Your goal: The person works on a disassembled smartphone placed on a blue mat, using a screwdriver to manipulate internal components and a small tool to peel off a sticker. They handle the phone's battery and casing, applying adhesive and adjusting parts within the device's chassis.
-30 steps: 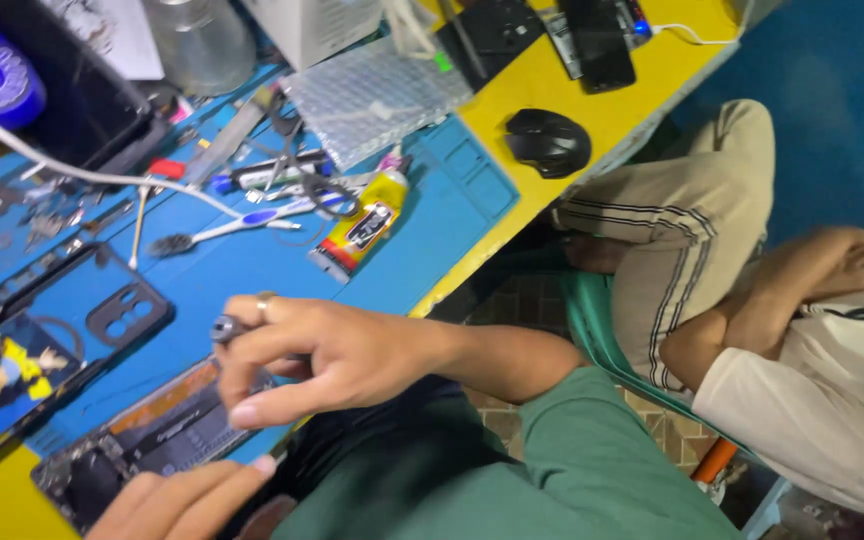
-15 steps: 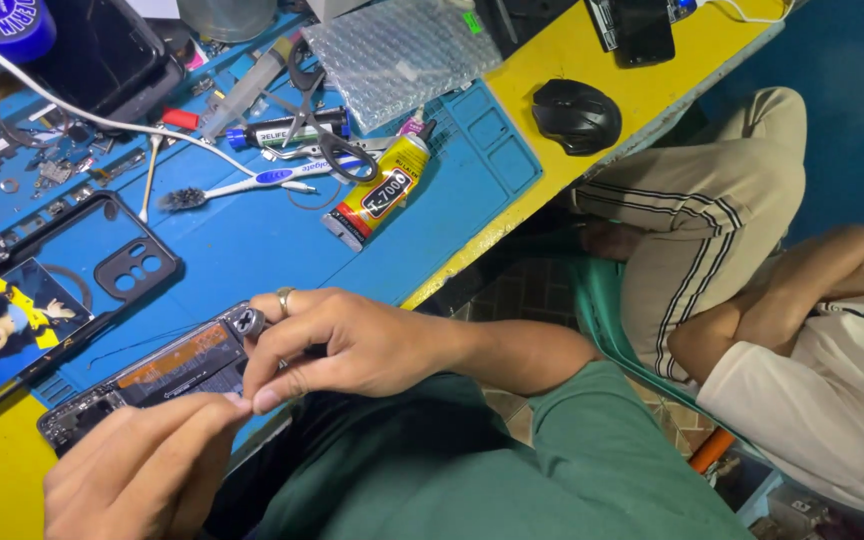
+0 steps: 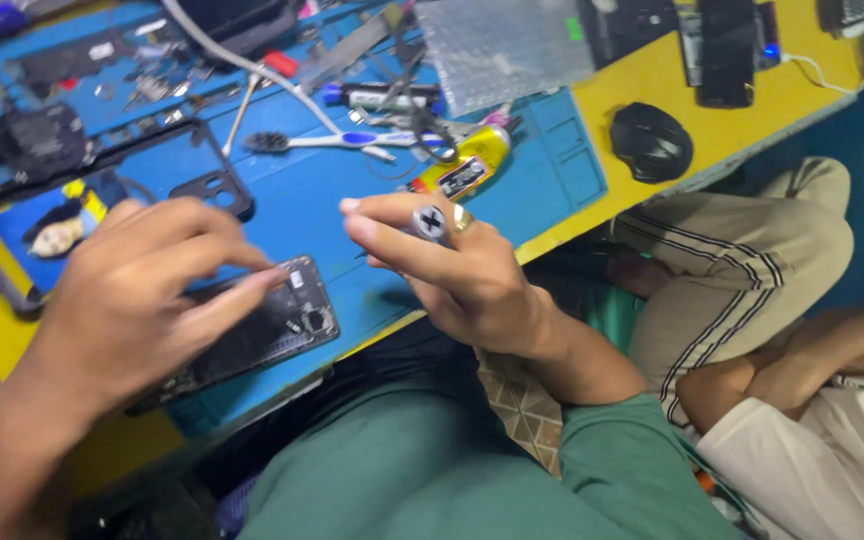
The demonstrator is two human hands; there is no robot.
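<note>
Head view: my right hand [image 3: 462, 270] pinches a small screwdriver [image 3: 431, 222], its cross-marked cap facing the camera. My left hand [image 3: 137, 300] presses spread fingertips on the opened phone [image 3: 257, 335], which lies near the blue mat's [image 3: 352, 190] front edge. I judge a slip could push the phone off that edge. Tools crowd the mat's back; open room lies between.

A yellow surface [image 3: 692, 95] is covered by a blue mat [image 3: 292, 190]; an opened phone [image 3: 252, 335], glue tube [image 3: 462, 170], toothbrush [image 3: 332, 142] and black mouse [image 3: 650, 141] are laid out.
</note>
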